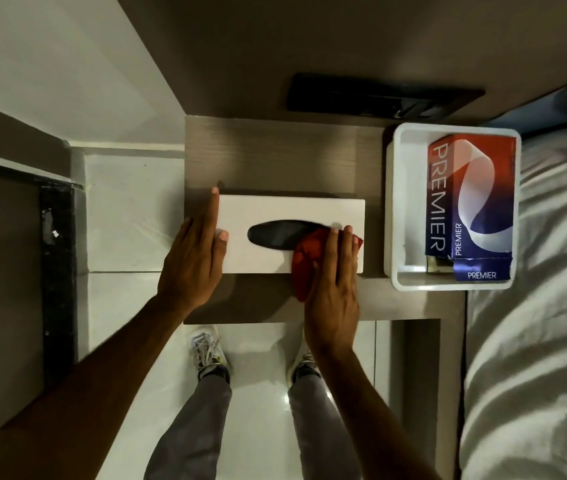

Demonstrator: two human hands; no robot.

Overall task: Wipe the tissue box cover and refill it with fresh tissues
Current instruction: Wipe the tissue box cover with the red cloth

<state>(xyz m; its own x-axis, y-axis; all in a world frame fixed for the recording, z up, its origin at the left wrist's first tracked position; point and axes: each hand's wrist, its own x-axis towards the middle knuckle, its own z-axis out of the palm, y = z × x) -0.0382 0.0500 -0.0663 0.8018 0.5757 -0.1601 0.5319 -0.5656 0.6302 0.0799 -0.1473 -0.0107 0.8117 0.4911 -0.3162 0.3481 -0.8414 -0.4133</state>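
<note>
I have the white tissue box cover [289,216] lying on the small wooden table [275,150], close to its near edge, with its long axis running left to right in front of me. My left hand [192,265] braces the cover's left end, fingers [213,209] straight and flat along that short side, thumb resting on the top, gripping nothing. My right hand [334,289] lies open and flat, palm down, pressing a red cloth [304,268] onto the right part of the top, just right of the dark oval slot [275,233]; part of the cloth hangs over the cover's near edge. I judge the wipe is under way, and the bare top lies to the left of my right hand, so the next stroke should run along the long axis toward the braced end. The fresh tissues, a red and blue PREMIER box [471,195], stand in a white tray [391,209] at the table's right edge, nearer my right hand. The cover's sides and inside are hidden from me, most of the cloth is under my palm, and the dark thing at the table's far edge I cannot make out
</note>
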